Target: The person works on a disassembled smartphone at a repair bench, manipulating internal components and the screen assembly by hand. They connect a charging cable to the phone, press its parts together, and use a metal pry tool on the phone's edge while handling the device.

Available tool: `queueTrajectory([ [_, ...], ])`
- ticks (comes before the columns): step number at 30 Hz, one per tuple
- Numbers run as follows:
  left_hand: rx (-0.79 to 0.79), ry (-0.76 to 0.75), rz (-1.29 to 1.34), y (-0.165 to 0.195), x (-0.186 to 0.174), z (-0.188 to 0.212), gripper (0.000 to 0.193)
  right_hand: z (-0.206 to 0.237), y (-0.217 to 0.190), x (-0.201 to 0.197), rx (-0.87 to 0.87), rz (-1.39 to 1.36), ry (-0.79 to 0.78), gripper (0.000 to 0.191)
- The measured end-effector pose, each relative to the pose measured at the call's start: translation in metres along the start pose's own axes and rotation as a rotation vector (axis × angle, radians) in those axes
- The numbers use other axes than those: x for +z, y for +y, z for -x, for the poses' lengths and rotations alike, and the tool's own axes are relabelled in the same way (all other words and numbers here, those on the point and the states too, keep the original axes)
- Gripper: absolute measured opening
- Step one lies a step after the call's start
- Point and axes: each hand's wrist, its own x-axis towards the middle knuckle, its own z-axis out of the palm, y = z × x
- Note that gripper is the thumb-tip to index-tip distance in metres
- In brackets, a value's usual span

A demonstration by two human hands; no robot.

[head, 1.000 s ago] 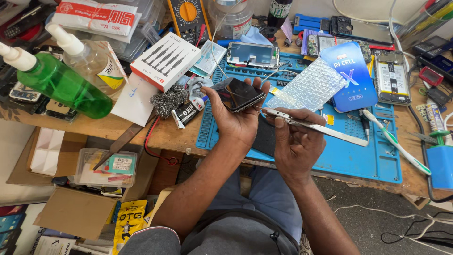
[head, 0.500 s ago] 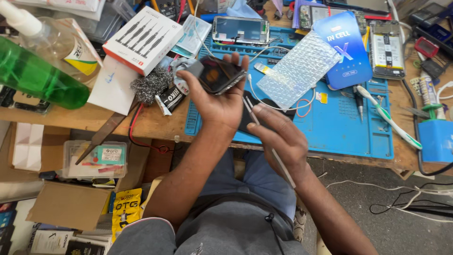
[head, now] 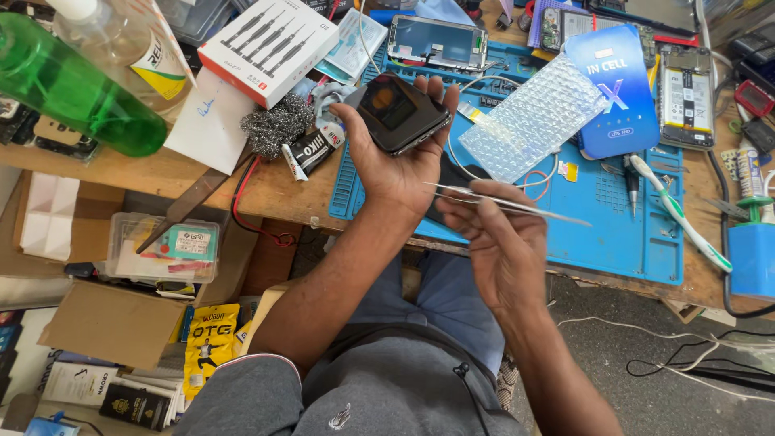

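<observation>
Head view: one dark phone (head: 401,111) is cradled screen-up in the left hand (head: 395,157), fingers curled round it, above the blue mat's (head: 613,226) left edge. One pair of metal tweezers (head: 508,203) is pinched shut-fingered in the right hand (head: 500,242), over the mat's front edge. On the mat: one bubble-wrap sheet (head: 534,117). Left of the mat: one steel-wool wad (head: 274,129), two bottles, one green (head: 77,89).

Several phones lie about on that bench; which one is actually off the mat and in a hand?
The dark phone, screen up, resting in the left hand. The others lie flat on the blue mat; the right hand holds tweezers.
</observation>
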Motion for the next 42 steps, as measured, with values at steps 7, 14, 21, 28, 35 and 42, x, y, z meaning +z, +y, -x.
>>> queueTrajectory([
  [7,-0.028,-0.055,0.034,0.005,0.001,0.006,0.083,-0.007,0.014,-0.014,0.16,-0.165,0.16,0.021],
  [14,0.004,0.016,0.012,0.009,0.001,0.001,0.082,0.008,0.0,0.0,-0.46,0.394,0.155,0.019],
  [21,0.017,0.161,-0.037,0.001,0.005,0.006,0.08,-0.01,-0.011,0.025,-0.656,0.806,-0.076,0.012],
  [28,0.025,0.188,-0.068,0.0,0.009,0.008,0.084,-0.019,-0.01,0.037,-0.582,0.735,-0.098,0.011],
  [35,0.011,0.173,-0.11,-0.001,0.01,0.01,0.086,-0.016,-0.015,0.038,-0.643,0.949,-0.074,0.011],
  [42,-0.003,0.122,-0.124,-0.002,0.01,0.012,0.083,-0.015,-0.023,0.042,-0.522,0.864,-0.063,0.011],
])
